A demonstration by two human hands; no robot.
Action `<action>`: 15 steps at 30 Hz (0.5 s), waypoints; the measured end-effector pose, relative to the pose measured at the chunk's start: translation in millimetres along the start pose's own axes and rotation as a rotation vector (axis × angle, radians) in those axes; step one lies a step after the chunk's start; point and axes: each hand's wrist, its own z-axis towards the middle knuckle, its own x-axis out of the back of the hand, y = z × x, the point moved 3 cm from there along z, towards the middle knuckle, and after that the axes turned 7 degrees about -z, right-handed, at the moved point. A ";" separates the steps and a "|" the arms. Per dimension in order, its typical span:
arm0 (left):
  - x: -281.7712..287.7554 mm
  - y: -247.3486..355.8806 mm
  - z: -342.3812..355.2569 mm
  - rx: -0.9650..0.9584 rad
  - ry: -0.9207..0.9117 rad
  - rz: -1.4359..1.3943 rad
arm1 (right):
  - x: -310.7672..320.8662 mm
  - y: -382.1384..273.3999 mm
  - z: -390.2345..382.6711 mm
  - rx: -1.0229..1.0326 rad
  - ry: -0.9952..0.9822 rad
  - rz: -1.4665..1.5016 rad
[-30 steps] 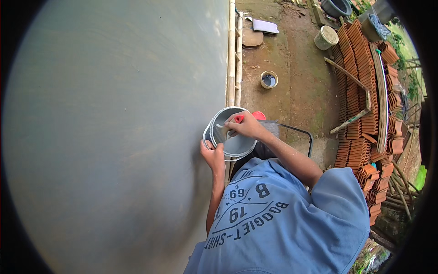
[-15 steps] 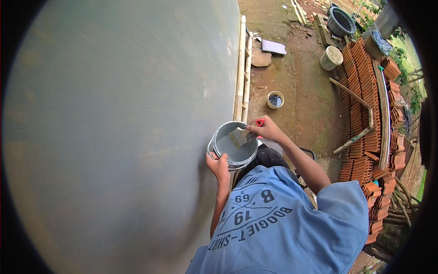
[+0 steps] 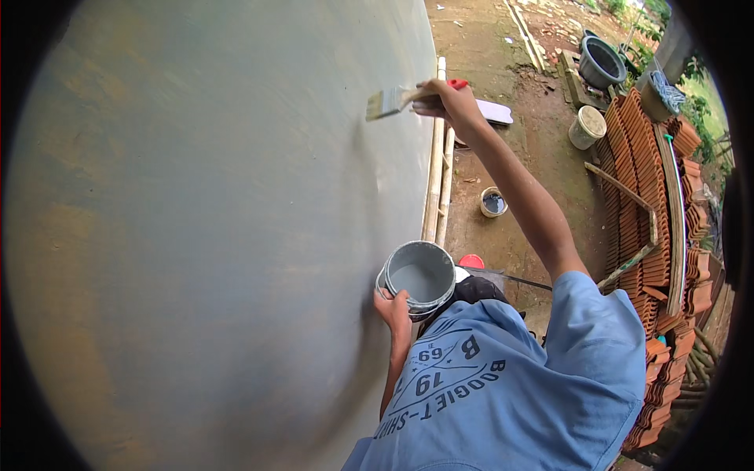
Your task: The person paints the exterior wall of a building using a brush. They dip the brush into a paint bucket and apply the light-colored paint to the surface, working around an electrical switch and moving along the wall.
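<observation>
Paintbrush (image 3: 392,100) pointed left toward grey wall (image 3: 196,196), contact unclear; left hand (image 3: 396,312) gripped bucket (image 3: 453,272), thumb over rim, fingers curled around side; right hand (image 3: 448,104), fingers pinching brush handle; small tub (image 3: 491,215) farther right.

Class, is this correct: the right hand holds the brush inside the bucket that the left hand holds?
No: the head view shows the brush outside the bucket, by the wall. The right hand holds it; the left hand holds the bucket.
</observation>
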 end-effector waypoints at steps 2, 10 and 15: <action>-3.2 1.2 0.4 -0.022 0.003 -0.006 | -26.7 -33.8 44.7 0.077 0.043 0.046; 9.7 -25.4 8.3 -0.072 -0.004 0.014 | -120.4 -210.4 91.3 0.350 -0.066 -0.032; 3.6 -16.6 6.8 -0.018 -0.012 0.089 | -91.4 -206.5 86.6 0.400 -0.210 0.250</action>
